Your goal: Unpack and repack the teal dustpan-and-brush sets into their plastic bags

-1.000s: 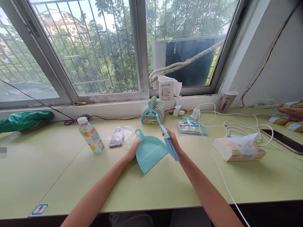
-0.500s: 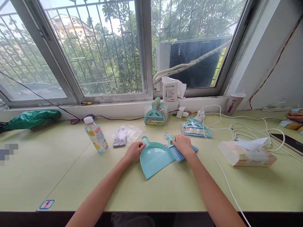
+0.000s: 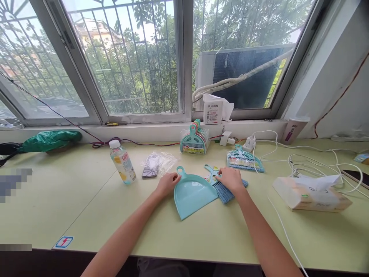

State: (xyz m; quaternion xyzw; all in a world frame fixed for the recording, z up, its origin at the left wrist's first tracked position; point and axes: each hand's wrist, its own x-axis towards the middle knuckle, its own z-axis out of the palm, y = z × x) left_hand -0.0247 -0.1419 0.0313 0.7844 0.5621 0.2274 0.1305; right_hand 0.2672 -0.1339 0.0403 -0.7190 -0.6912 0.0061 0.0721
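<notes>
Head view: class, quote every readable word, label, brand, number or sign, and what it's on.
No text readable.
Sticker: red sign, blue border; character unclear.
Bottle: print blurred.
Tissue box: print blurred.
Cup: print too small.
White pack: too small.
Brush stack, brush set: labels too small.

You are facing a dustpan [image 3: 194, 194] which is showing plain turquoise, while your brush [image 3: 215, 179] is combining a turquoise handle [image 3: 209, 168] with blue bristles [image 3: 225, 194]. Your table [image 3: 129, 223] is showing pale yellow-green. The bottle [image 3: 123, 164] is displaying yellow and red prints, the bag [image 3: 52, 141] is gleaming green, and the sticker [image 3: 64, 242] is pairing red with blue.
</notes>
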